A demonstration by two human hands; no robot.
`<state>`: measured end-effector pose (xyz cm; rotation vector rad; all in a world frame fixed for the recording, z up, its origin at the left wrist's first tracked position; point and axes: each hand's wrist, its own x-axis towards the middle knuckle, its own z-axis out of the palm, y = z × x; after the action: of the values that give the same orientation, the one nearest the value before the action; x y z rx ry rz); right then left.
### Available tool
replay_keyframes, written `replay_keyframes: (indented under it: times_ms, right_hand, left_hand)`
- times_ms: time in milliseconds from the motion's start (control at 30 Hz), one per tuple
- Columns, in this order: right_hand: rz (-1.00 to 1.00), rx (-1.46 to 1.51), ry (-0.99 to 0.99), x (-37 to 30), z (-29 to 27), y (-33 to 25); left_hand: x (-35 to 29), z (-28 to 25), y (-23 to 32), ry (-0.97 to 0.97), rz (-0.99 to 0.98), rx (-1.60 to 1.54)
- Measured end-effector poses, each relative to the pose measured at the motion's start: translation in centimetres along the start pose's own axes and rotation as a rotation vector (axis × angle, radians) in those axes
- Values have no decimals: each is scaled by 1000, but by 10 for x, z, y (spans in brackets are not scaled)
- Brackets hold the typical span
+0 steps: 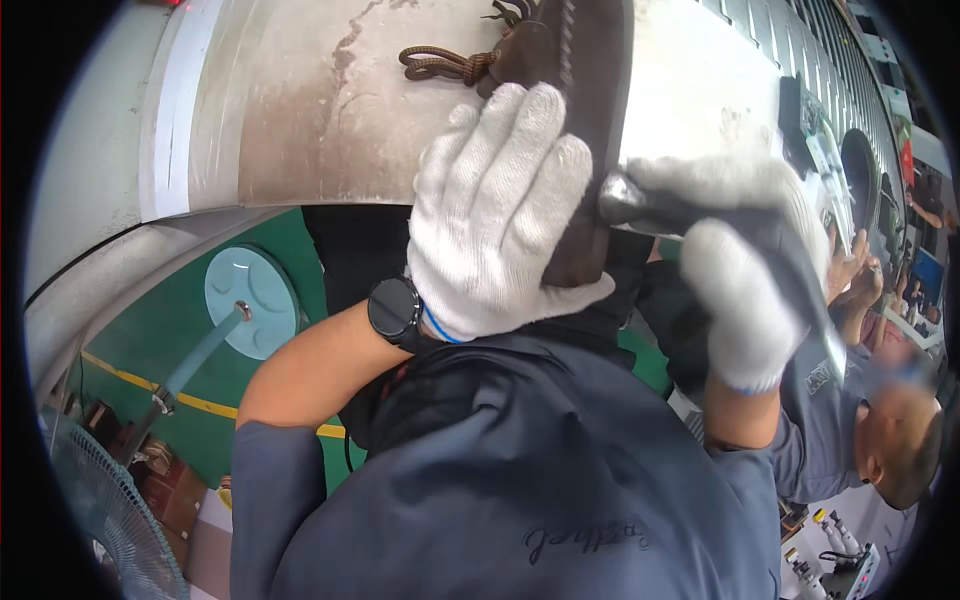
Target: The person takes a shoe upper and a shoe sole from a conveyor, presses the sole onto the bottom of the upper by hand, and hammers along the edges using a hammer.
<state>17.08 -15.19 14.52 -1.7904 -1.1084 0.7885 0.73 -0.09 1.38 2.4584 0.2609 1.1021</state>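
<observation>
A long dark brown leather piece (603, 70), shaped like a sheath with a stitched seam, lies across the bench and reaches past its near edge. My left hand (490, 215), in a white knit glove, rests flat on it with fingers stretched out. Beside those fingers is a looped brown cord (440, 66) on a small leather tab. My gloved right hand (755, 270) is closed around a dark tool (760, 232) with a rounded shiny metal end close to the leather's right edge. A bright metal tip shows at its other end; its exact kind is unclear.
The stained pale bench top (300, 130) spans the far side. A light blue round stool (250, 300) and a fan (110, 510) stand at the left. Another person (830, 430) sits close at my right, hands near the bench. A dark round object (858, 165) lies far right.
</observation>
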Motion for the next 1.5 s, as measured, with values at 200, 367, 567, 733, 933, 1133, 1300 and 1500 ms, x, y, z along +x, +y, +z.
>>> replay_keyframes:
  times_ms: [200, 367, 567, 733, 933, 1133, 1300, 1500]
  right_hand:
    - [173, 763, 64, -49, 10, 61]
    - [60, 831, 240, -57, 42, 55]
    - [-230, 721, -86, -39, 21, 64]
    - [-323, 203, -228, -8, -12, 35]
    - [245, 757, -106, 1, -14, 23]
    - [210, 631, 376, 15, -9, 70]
    - [75, 368, 454, 7, -3, 79]
    - [97, 529, 642, 0, -36, 76]
  left_hand:
    - [0, 5, 1, -20, -24, 15]
    - [-3, 10, 6, 72, -102, 11]
    - [-6, 22, 4, 84, 32, 5]
    - [-2, 22, 12, 105, -68, 19]
    - [34, -25, -11, -170, -28, -144]
    - [122, -14, -18, -364, -451, -23]
    - [131, 10, -1, -465, -357, -138]
    - [148, 4, 39, -734, -288, 2]
